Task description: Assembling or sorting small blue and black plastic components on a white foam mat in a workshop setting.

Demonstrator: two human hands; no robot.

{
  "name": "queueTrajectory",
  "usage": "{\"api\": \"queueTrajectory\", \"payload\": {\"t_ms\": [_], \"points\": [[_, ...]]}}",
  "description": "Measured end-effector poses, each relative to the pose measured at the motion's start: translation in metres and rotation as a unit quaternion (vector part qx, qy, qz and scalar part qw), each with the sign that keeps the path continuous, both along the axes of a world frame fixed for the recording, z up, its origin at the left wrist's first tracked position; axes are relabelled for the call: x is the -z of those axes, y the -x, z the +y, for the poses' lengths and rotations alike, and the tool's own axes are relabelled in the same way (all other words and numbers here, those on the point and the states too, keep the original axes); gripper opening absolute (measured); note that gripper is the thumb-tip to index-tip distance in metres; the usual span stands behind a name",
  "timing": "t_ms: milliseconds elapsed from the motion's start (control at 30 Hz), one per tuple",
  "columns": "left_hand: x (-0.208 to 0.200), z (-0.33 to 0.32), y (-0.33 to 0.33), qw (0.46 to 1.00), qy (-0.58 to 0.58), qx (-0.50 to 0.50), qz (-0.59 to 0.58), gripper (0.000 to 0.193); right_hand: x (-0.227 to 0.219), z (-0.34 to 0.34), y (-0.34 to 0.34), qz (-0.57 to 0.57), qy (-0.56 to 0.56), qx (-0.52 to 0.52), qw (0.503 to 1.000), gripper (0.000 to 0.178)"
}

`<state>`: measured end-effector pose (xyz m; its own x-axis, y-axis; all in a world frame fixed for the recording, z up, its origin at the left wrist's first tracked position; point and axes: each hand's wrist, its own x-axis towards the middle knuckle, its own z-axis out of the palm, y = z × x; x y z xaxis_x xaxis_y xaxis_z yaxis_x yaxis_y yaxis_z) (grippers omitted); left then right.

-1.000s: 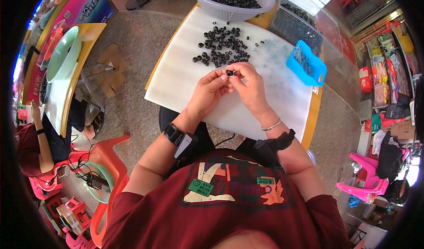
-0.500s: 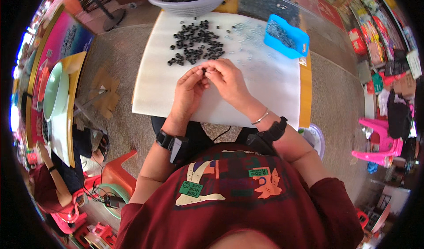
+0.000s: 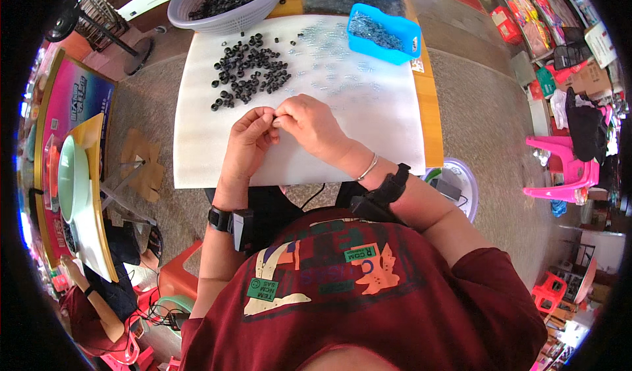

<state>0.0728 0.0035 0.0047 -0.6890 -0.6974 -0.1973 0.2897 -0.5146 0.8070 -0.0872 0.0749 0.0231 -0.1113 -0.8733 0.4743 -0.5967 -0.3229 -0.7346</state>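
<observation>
My left hand (image 3: 249, 139) and my right hand (image 3: 315, 129) meet over the white table mat (image 3: 210, 154), fingertips pinched together. Between them is a small black part (image 3: 274, 118), mostly covered by the fingers; whether a clear piece is with it I cannot tell. Just beyond my hands lies a loose heap of small black ring-like parts (image 3: 247, 75). To its right, many tiny clear bluish pieces (image 3: 332, 55) are scattered over the mat. At the far right corner stands a blue plastic tray (image 3: 378, 53) filled with more clear pieces.
A grey-lavender colander (image 3: 230, 23) full of black parts stands at the far left edge. On the left, another person's arm (image 3: 99, 302) shows beside a table with a pale green basin (image 3: 74, 177). A pink stool (image 3: 566, 167) and loaded shelves line the right.
The whole view has shifted, so the table sits further left in the picture. My hands stay pinched together, and the black part between them shows less than before.
</observation>
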Motion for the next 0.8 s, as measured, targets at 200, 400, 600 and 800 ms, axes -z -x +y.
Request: {"api": "queueTrajectory", "payload": {"t_ms": [200,400,600,800], "points": [[0.003,-0.002,0.0,0.999,-0.015,0.004,0.03,0.016,0.003,0.001,-0.001,0.09,0.061,-0.007,0.994,0.011],[0.006,0.006,0.004,0.999,0.011,-0.045,0.003,0.021,0.003,0.001,-0.007,0.063,0.034,0.009,0.997,0.011],[0.001,-0.007,-0.008,0.998,-0.034,0.028,0.046,0.018,-0.009,0.0,-0.005,0.15,0.043,-0.03,0.987,0.013],[0.002,-0.001,-0.007,0.999,0.004,0.022,0.04,0.019,-0.013,0.001,-0.01,0.083,0.048,-0.04,0.995,0.012]]}}
